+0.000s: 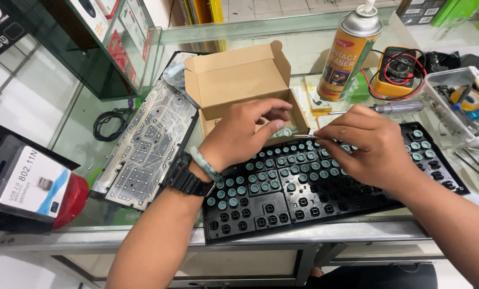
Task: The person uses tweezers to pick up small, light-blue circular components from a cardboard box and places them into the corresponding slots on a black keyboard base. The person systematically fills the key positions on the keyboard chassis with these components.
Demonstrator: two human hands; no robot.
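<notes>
Black keyboard frame studded with teal rubber domes (325, 182) overhangs the glass counter's (250, 233) near edge. Left hand (239, 134) pinches domes at the open brown cardboard box (239, 85); right hand (370, 144) clamps thin metal tweezers (309, 137) — little free room between. Membrane sheet (148, 144) left, spray can (349, 51) far edge.

Spray can (352, 51) upright, yellow multimeter (397, 72) beside; screwdriver (394, 107) near; coiled black cable (110, 124) far left.

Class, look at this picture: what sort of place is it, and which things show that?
Probably an electronics repair shop counter: an opened black keyboard frame, a yellow multimeter with red and black leads, and a tall spray can lie on a glass display counter.
</notes>
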